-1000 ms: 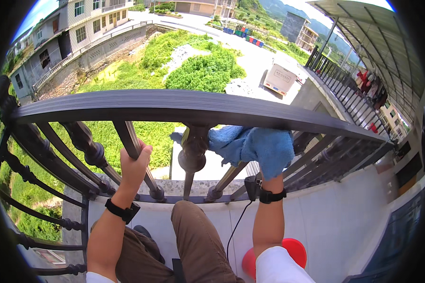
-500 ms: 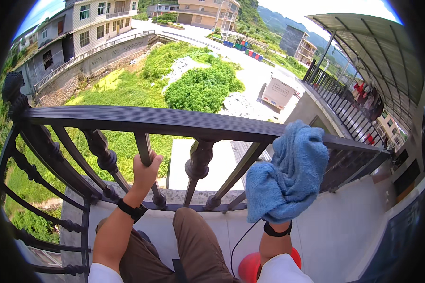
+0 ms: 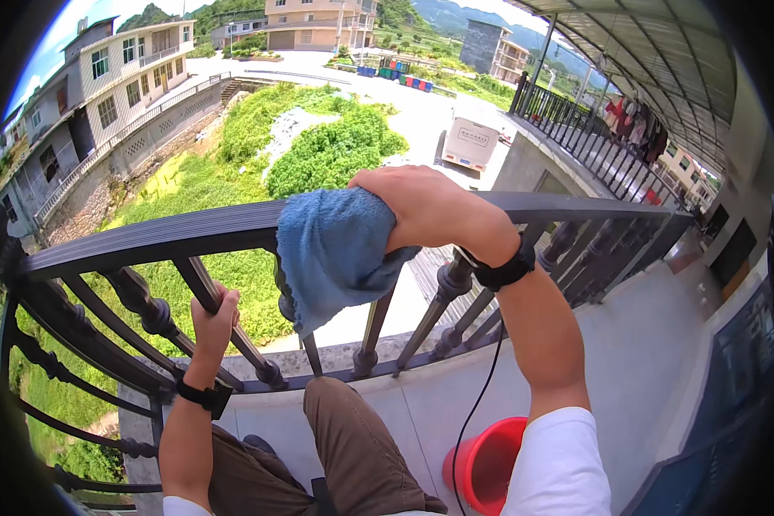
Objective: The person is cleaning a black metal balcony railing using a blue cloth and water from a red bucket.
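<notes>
My right hand (image 3: pixel 430 206) lies over the top rail with a blue towel (image 3: pixel 335 249) gripped under its palm and fingers. The towel drapes across the dark metal railing (image 3: pixel 163 230) and hangs down its near side, hiding part of a baluster behind it. Further left and lower, my left hand (image 3: pixel 215 318) is wrapped round a slanting square baluster (image 3: pixel 199 284) below the top rail. Black bands circle both wrists.
On the pale tiled floor, a red bucket (image 3: pixel 490 464) stands by my right side, and a thin black cable (image 3: pixel 473 413) hangs near it. Beyond the railing lie green plants (image 3: pixel 335 155) well below, and a parked white vehicle (image 3: pixel 469 142).
My right hand has brought the bunched towel leftward and down onto the top rail, where it now spreads over it. The left hand keeps its grip on the baluster. The view has shifted.
</notes>
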`<action>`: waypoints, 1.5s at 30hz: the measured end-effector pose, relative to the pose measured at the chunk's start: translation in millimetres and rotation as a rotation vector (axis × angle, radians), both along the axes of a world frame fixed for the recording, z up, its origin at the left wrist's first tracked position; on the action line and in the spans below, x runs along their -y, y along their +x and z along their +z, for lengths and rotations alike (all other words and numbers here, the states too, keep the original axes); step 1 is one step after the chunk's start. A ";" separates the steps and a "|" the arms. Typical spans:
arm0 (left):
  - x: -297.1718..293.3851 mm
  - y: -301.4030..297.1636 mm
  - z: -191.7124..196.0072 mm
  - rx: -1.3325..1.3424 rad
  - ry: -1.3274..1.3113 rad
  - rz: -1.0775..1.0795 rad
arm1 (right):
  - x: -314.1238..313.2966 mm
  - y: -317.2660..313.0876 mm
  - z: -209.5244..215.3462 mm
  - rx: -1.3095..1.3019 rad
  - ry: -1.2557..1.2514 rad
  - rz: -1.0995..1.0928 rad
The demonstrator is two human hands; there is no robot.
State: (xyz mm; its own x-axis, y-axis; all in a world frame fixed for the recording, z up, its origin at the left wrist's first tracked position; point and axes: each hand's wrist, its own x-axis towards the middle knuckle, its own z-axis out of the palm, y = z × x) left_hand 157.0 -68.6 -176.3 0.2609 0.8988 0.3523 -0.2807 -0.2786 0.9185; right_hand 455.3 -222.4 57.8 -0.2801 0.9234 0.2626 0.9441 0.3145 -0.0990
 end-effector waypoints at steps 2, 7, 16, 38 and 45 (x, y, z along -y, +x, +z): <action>3.7 4.0 1.0 -0.023 0.012 -0.035 | 20.3 35.2 6.7 0.004 -0.068 -0.026; 5.5 4.8 2.1 -0.021 0.033 -0.032 | 100.9 139.0 14.6 -0.238 -0.129 -0.289; 10.3 1.0 2.0 -0.016 -0.033 0.044 | 126.6 135.7 -72.4 -0.107 0.838 -0.346; 16.6 21.6 10.3 -0.035 -0.134 0.017 | 11.5 17.7 -135.8 -1.533 0.362 0.062; -7.2 -4.3 -7.3 -0.017 -0.148 0.095 | -12.2 -7.1 -162.9 -1.384 0.555 0.014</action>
